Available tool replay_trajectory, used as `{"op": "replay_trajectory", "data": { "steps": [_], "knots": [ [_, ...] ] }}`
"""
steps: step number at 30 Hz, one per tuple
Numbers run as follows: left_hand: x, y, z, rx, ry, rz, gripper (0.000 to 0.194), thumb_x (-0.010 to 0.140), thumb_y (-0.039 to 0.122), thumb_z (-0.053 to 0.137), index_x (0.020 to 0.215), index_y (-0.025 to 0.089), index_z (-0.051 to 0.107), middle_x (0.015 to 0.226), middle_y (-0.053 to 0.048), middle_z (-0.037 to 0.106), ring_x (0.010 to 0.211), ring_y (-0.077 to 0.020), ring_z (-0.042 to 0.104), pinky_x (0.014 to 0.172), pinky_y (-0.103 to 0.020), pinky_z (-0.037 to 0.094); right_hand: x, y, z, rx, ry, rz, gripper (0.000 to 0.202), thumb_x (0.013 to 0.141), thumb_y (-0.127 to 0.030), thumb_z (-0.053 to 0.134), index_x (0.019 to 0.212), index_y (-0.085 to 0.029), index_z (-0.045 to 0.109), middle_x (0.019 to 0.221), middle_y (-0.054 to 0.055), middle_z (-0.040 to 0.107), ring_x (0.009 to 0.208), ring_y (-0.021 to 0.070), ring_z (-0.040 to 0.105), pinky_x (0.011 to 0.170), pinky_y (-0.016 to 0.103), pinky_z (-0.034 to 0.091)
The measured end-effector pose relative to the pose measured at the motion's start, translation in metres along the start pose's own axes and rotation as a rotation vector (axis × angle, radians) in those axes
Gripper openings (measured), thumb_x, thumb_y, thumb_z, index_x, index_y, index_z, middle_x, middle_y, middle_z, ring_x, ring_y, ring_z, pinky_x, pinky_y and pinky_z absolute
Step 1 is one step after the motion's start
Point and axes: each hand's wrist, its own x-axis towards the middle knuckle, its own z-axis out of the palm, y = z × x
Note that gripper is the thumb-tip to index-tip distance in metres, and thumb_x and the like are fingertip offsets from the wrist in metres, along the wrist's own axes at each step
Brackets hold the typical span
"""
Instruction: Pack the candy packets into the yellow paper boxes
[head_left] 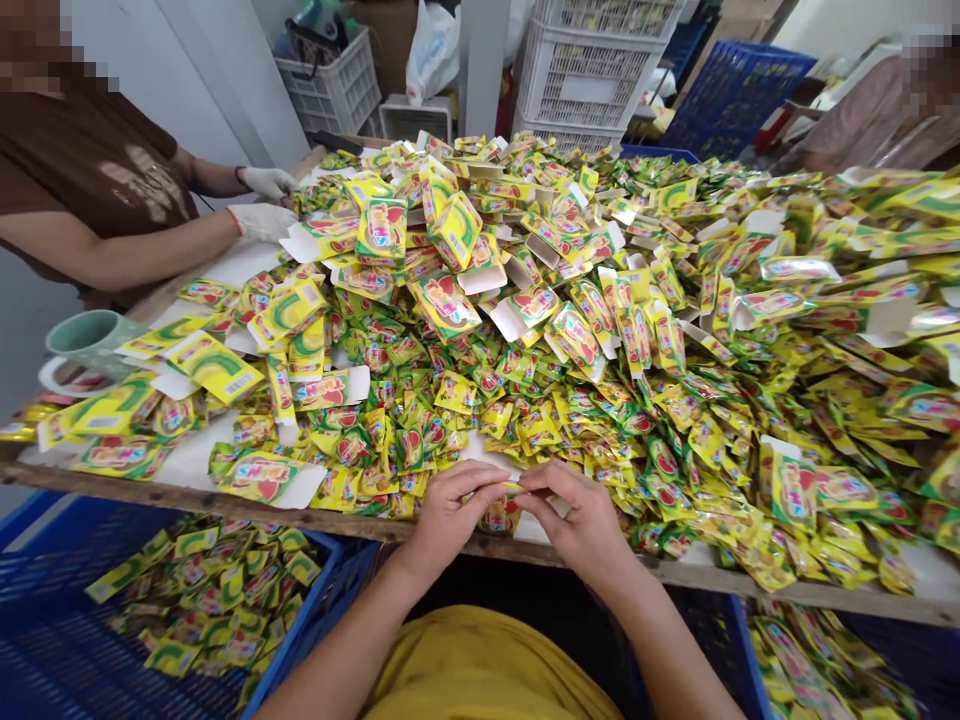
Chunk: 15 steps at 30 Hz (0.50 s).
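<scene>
Near the table's front edge, my left hand [459,505] pinches a small yellow printed carton [500,515] between thumb and fingers. From the other side, my right hand [574,515] grips the carton's upper edge with its fingertips, the thumb lower down. The fingers hide much of the carton. Just beyond my hands lies a heap of small shiny candy packets [540,425] in yellow and green with a red melon print. Several open cartons [446,305] with white flaps rest on top of the heap, and a flattened-looking carton [262,478] lies to the left.
A blue crate [319,590] with filled cartons stands below the table edge at left; another blue crate [750,650] is at right. A green mug [90,340] sits at the table's left. Across the left corner, a co-worker's gloved hands [262,222] touch the pile. White crates [592,75] stand behind.
</scene>
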Motion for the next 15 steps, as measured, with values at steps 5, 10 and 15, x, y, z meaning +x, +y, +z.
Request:
{"op": "replay_trajectory", "data": {
  "steps": [5,10,15],
  "knots": [
    [-0.006,-0.008,-0.004,-0.018,-0.062,-0.037,0.027,0.084,0.022,0.066,0.111,0.024,0.070,0.105,-0.006,0.073,0.097,-0.0193,0.067,0.090,-0.030,0.051,-0.006,0.004,0.009,-0.009,0.062,-0.042,0.015,0.087,-0.015,0.061,0.098,-0.024,0.065,0.090,0.005,0.067,0.086,0.0187,0.063,0.076,0.031,0.051],
    [-0.010,-0.014,-0.001,-0.125,-0.031,-0.165,0.038,0.082,0.023,0.068,0.120,0.023,0.062,0.117,-0.007,0.068,0.101,-0.0203,0.066,0.090,-0.030,0.052,-0.011,0.004,0.023,0.034,0.200,-0.072,0.018,0.085,-0.011,0.063,0.097,-0.024,0.069,0.093,0.005,0.066,0.087,0.0176,0.064,0.076,0.031,0.052],
    [-0.010,-0.010,0.004,-0.072,-0.032,-0.115,0.029,0.084,0.019,0.065,0.113,0.022,0.065,0.111,-0.005,0.070,0.096,-0.0176,0.066,0.084,-0.026,0.052,-0.012,0.008,0.021,0.046,0.203,-0.051,0.017,0.084,-0.010,0.063,0.095,-0.023,0.069,0.092,0.004,0.065,0.087,0.0166,0.064,0.076,0.029,0.052]
  ]
}}
